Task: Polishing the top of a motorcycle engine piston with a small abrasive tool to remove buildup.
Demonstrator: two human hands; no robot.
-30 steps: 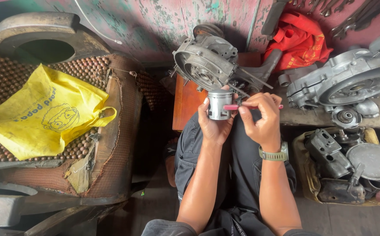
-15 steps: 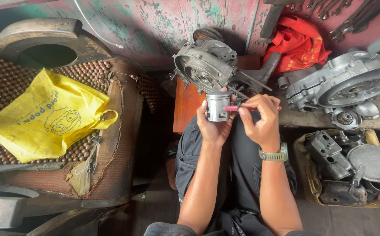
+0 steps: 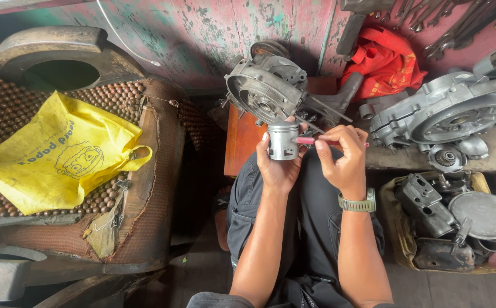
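My left hand grips a silvery metal piston, held upright above my lap. My right hand pinches a thin pink-handled tool whose tip rests against the piston's side. A green watch strap circles my right wrist. Just beyond the piston a grey engine casing with long studs stands on a reddish wooden board.
A yellow plastic bag lies on a beaded seat at the left. A larger grey engine case and a red cloth sit on a bench at the right. Dark engine parts fill a tray below it. Wrenches hang on the wall.
The view has shifted slightly. Both hands stay on the piston and the pink-handled tool, with little visible movement.
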